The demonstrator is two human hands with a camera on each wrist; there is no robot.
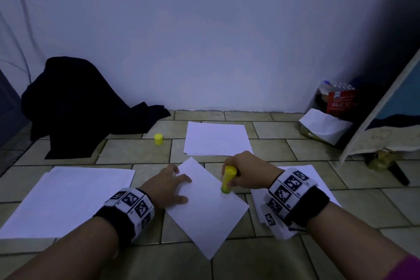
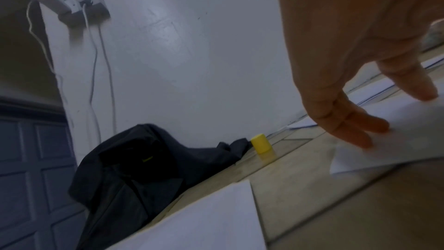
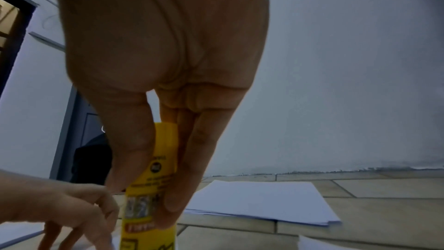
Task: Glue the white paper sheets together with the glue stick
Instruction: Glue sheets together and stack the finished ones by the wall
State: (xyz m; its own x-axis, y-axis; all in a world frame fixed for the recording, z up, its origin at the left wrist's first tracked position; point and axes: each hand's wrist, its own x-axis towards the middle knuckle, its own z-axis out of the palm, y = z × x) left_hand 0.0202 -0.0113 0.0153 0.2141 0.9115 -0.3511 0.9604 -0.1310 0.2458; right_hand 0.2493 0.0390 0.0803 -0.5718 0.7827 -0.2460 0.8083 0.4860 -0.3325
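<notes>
I had one glue stick [image 1: 228, 179] in my right hand [image 1: 246, 171], thumb and fingers [image 3: 190, 161] wrapped round its yellow barrel, its lower end down on the single sheet [image 1: 205, 209] lying askew on the floor [image 1: 363, 202] between my arms. My left hand [image 1: 169, 185] lay flat on that sheet's left edge, its fingers [image 2: 355, 126] spread wide and straight, pressing the paper and holding nothing. Apart from this sheet I counted three lots of white paper on the tiles: a stack [image 1: 217, 138] just beyond my hands, a spread of sheets [image 1: 68, 198] to my left, and more paper [image 1: 304, 171] under my right wrist; how many sheets each held I could not tell. One yellow cap [image 1: 158, 139] stood upright, well apart from the stick, near the one black cloth [image 1: 75, 104] heaped against the wall [image 1: 216, 41]. A red carton [image 1: 341, 100] sat in the far right corner.
</notes>
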